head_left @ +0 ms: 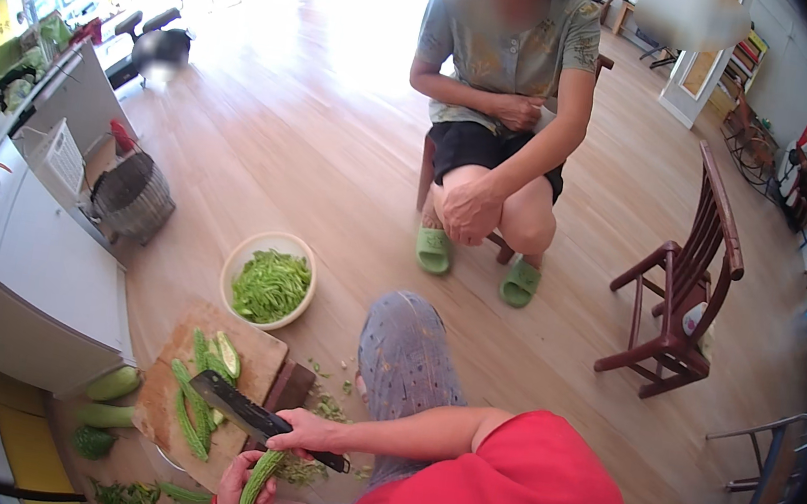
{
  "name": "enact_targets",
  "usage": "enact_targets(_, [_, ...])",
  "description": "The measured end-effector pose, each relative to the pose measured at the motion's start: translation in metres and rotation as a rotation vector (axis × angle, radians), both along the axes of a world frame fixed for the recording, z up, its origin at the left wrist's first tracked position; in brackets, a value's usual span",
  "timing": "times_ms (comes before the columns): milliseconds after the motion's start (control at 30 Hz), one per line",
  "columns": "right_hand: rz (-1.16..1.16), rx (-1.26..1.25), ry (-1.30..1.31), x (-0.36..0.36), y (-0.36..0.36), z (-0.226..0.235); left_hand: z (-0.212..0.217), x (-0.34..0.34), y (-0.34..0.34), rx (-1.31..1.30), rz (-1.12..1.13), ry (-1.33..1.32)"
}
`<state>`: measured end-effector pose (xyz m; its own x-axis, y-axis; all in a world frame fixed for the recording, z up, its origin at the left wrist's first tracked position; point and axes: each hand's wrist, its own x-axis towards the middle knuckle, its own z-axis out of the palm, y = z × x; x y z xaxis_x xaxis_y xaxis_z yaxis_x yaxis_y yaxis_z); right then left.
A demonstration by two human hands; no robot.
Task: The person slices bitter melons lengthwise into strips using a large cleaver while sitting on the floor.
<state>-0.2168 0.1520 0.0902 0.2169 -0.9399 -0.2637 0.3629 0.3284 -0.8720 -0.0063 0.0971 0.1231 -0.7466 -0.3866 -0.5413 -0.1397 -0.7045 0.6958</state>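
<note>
A green bitter melon (260,481) is gripped in my left hand (237,485), which has a red band at its wrist. My right hand (303,431) is closed round a dark cleaver (238,406) where blade and handle meet. The blade points left over the wooden cutting board (175,325), and the cleaver's lower edge is close to the top end of the melon. On the board lie several more bitter melons (189,412), and one split half (228,355) shows its pale inside. Beyond the board stands a pale bowl (308,303) heaped with green slices (270,286).
Left of the board are light-green gourds (112,384) and leafy greens (131,501). Trimmings (332,408) litter the floor. A white cabinet (41,248) and wicker basket (134,197) stand left. Opposite sits a person (506,73) in green slippers; a wooden chair (683,276) is right.
</note>
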Motion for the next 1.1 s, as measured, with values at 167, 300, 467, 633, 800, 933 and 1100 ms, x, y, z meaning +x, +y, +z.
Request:
enact_targets(167, [-0.067,0.024,-0.138,-0.004,-0.002,0.015,-0.002,0.001,-0.008,0.237,0.243,0.376])
enact_targets(300, [-0.135,0.032,-0.137,-0.004,-0.001,0.013,-0.012,-0.014,-0.005,0.134,0.446,0.381])
enact_targets(467, [-0.194,0.022,-0.158,0.001,0.003,0.009,0.001,-0.039,0.01,-0.108,0.598,0.23])
enact_targets(633, [-0.22,-0.024,-0.137,-0.001,0.011,0.005,-0.011,-0.067,0.013,-0.332,0.77,0.107])
enact_targets(800, [-0.226,-0.103,0.101,0.014,0.007,0.001,-0.021,-0.087,0.002,-0.387,0.931,0.139])
enact_targets(933, [-0.302,-0.038,0.366,-0.002,-0.008,-0.001,-0.048,-0.093,-0.035,-0.444,0.966,0.069])
enact_targets(1100, [-0.232,-0.036,0.429,0.006,0.012,-0.006,-0.044,-0.049,-0.028,-0.18,1.091,0.201])
